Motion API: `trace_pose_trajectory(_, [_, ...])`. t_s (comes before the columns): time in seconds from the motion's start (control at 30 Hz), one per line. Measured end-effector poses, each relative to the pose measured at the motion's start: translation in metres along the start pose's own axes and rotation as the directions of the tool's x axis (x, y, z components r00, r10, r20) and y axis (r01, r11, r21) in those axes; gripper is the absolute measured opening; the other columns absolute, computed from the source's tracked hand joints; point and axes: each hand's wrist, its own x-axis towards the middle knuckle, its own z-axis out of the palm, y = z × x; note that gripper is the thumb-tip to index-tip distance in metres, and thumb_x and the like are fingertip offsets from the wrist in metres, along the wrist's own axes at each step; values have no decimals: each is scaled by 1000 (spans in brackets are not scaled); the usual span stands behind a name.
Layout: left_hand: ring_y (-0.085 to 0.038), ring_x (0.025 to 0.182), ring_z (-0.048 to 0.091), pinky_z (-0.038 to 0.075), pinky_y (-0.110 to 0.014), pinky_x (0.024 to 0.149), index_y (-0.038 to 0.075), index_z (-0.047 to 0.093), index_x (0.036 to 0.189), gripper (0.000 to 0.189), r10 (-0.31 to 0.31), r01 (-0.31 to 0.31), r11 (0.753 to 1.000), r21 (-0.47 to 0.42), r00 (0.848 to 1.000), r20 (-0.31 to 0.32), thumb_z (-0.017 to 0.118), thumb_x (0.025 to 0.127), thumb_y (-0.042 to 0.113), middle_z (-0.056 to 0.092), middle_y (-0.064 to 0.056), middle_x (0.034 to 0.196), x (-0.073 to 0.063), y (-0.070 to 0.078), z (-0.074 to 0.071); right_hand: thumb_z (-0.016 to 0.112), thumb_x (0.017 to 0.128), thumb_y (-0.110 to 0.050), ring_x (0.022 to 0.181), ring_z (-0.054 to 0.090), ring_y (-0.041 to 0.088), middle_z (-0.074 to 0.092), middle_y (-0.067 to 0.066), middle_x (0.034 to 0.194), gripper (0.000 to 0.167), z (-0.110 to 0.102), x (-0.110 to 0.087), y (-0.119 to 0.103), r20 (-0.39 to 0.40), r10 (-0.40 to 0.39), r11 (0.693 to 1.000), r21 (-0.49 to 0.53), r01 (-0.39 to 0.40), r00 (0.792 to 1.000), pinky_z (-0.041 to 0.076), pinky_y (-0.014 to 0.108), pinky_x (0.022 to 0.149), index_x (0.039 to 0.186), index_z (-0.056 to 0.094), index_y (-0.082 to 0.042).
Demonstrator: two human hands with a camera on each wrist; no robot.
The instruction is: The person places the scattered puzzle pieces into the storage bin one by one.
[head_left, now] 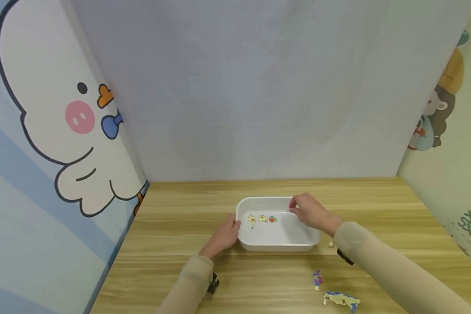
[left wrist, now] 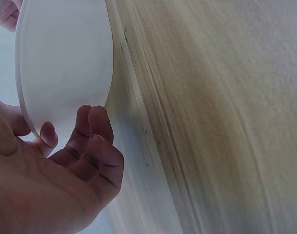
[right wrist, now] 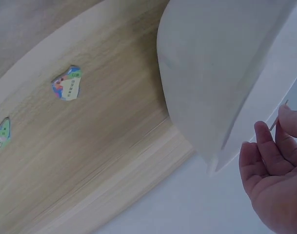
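Observation:
A white plastic tray [head_left: 274, 248] sits on the wooden table, seen from the side in both wrist views. My left hand [head_left: 224, 237] grips its left end, thumb at the rim and fingers curled against the outer wall [left wrist: 65, 58]. Over the tray's right part, my right hand [head_left: 313, 213] pinches a small, thin flat piece [right wrist: 279, 116] between thumb and fingers. Only the edge of that piece shows. Inside the tray lie a yellowish puzzle-like piece [head_left: 251, 220], another yellowish one [head_left: 262, 218] and a red-and-green one [head_left: 272, 219].
On the table, right of the tray, lies a small pale piece [head_left: 331, 244]. Nearer the front are a blue-and-red piece [head_left: 318, 279] and a longer yellow-and-blue piece [head_left: 340, 299]. Behind the table stands a plain grey-white wall [head_left: 239, 109]; a cartoon-printed panel [head_left: 43, 109] borders the left.

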Motion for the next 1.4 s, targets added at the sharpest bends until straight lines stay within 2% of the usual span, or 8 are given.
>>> trace_pose_trajectory(0.3, [-24, 96, 53, 44, -45, 83, 6, 40, 139, 40, -28, 28, 999, -26, 1000, 10, 35, 104, 25, 56, -13, 118, 3, -2, 6, 65, 90, -6, 86, 58, 24, 64, 7, 87, 6, 9, 5, 0, 33, 10, 1000, -9, -10, 999, 48, 39, 76, 90, 67, -1])
trace_pose_trajectory(0.67, [-27, 102, 54, 43, -48, 88, 4, 38, 141, 42, 0, 0, 1000, -23, 1000, 7, 35, 104, 24, 54, -17, 126, 1, 3, 4, 67, 89, -8, 79, 58, 21, 64, 2, 81, 4, 22, 11, 5, 19, 10, 997, -77, -9, 1000, 47, 38, 75, 86, 66, -5])
trace_pose_trajectory(0.87, [-25, 99, 54, 43, -47, 85, 5, 38, 141, 41, 3, -3, 1000, -14, 1000, 5, 34, 104, 24, 55, -16, 122, 0, 3, 1, 70, 86, -12, 75, 59, 18, 64, 0, 79, 7, 31, 17, 6, 27, -13, 987, -162, 17, 1000, 48, 36, 73, 83, 68, -7])
trace_pose_trajectory(1.1, [-23, 90, 53, 45, -44, 78, 4, 41, 138, 39, -4, 5, 1000, -22, 1000, 5, 35, 104, 23, 57, -12, 111, -1, 5, 0, 69, 85, -7, 70, 55, 17, 58, 1, 74, 7, 34, 17, 0, 53, 3, 991, -131, 4, 999, 47, 37, 71, 80, 65, -4])
trace_pose_trajectory(1.4, [-22, 91, 53, 45, -43, 78, 4, 41, 138, 39, -17, 17, 1000, -24, 1000, 7, 35, 104, 24, 57, -12, 113, -1, 3, -3, 70, 83, -5, 66, 53, 20, 56, 1, 68, 13, 41, 16, -5, 41, -23, 982, -184, 30, 999, 46, 38, 70, 73, 62, -4])
